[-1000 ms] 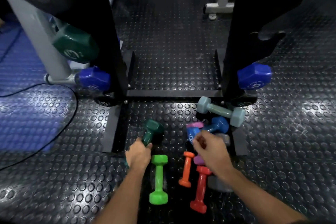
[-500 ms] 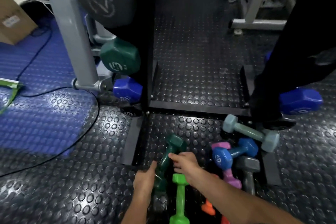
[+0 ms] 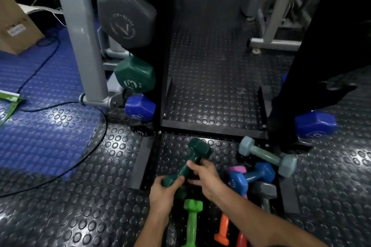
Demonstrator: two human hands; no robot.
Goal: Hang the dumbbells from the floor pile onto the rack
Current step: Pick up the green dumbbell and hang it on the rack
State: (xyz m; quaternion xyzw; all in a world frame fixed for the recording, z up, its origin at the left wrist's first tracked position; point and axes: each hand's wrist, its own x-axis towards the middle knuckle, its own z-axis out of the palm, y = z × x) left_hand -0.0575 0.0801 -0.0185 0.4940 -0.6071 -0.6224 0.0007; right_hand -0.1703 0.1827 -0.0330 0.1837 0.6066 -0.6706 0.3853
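A dark green dumbbell (image 3: 188, 164) is lifted off the floor, tilted with its far head up. My left hand (image 3: 162, 190) grips its near head from below. My right hand (image 3: 204, 176) holds its handle from the right. The floor pile lies just right and below: a pale teal dumbbell (image 3: 265, 155), a blue one (image 3: 251, 176), a pink one (image 3: 236, 169), a grey one (image 3: 263, 192), a bright green one (image 3: 191, 222), an orange one (image 3: 222, 228). The black rack (image 3: 160, 66) stands ahead, bearing a grey dumbbell (image 3: 126, 16), a green one (image 3: 135, 75) and a blue one (image 3: 140, 107) on its left post.
A blue dumbbell head (image 3: 315, 124) hangs on the rack's right post (image 3: 291, 86). A grey machine leg (image 3: 80, 32) stands left of the rack. A black cable (image 3: 60, 106) loops over the blue mat (image 3: 40, 126). A cardboard box (image 3: 16, 26) sits far left.
My right hand left the pile and took hold of the dark green dumbbell's handle. Both hands raised it off the floor. The view tilted up and left toward the rack.
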